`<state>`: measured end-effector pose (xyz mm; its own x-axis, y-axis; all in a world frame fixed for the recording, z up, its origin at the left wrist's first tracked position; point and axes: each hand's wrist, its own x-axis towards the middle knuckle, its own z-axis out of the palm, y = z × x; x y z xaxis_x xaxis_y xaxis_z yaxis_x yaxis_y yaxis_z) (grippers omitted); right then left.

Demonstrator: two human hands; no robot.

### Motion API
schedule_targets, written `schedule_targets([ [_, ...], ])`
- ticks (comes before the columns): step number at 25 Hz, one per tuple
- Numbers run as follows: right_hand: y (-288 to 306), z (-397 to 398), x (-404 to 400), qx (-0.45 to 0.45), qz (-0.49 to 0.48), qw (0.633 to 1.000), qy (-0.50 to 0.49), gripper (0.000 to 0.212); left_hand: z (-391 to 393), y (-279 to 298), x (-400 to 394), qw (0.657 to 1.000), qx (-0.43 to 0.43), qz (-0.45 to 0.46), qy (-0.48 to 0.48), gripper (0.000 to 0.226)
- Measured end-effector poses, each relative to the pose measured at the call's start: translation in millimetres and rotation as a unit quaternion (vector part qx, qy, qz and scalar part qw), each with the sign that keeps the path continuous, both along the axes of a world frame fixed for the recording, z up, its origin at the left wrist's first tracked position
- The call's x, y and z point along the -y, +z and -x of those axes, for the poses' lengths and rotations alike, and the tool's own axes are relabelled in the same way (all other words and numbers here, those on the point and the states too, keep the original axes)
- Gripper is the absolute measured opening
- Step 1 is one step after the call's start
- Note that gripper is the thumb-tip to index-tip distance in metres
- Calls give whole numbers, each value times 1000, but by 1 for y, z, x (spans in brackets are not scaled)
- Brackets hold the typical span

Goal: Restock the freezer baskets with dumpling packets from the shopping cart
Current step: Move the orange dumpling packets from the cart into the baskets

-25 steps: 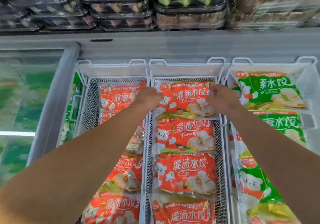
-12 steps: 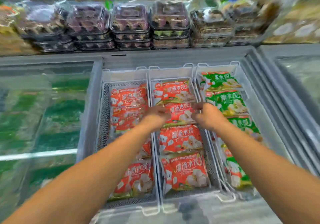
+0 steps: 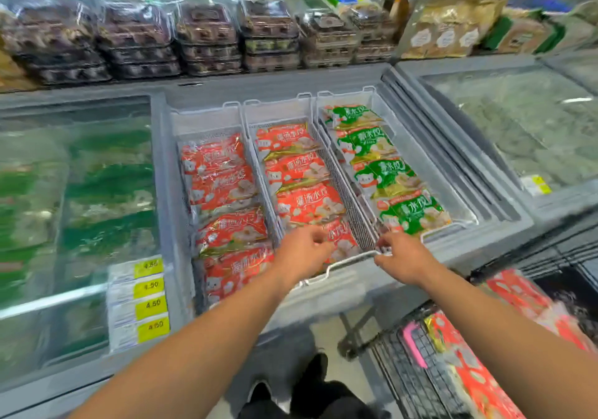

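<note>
Both hands hang at the middle basket's (image 3: 351, 258) near rim, fingers loosely curled, holding nothing. The red packets (image 3: 466, 357) in the shopping cart (image 3: 407, 376) lie down-right, nearer the right hand (image 3: 404, 258) than the left hand (image 3: 302, 250).

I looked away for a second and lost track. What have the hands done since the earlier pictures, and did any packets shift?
Both hands drew back from the far end of the middle basket to its near end. The left hand now rests over the nearest red packet; the right hand is at the basket's near rim. Whether either grips is unclear. The rows of red packets and green packets lie as before.
</note>
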<state>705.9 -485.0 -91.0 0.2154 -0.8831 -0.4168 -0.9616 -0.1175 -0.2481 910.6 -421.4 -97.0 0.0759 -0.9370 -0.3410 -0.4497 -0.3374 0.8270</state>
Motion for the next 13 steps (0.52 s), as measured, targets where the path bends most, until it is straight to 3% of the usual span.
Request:
schedule_targets([
  [7,-35,119,-93,9,-32,993,-115,31,100,-36,-29,991,25,-50,-118,37],
  [13,-78,263,-160,84,-91,950,-286,37,235,-56,-21,969,79,-88,-217,36],
])
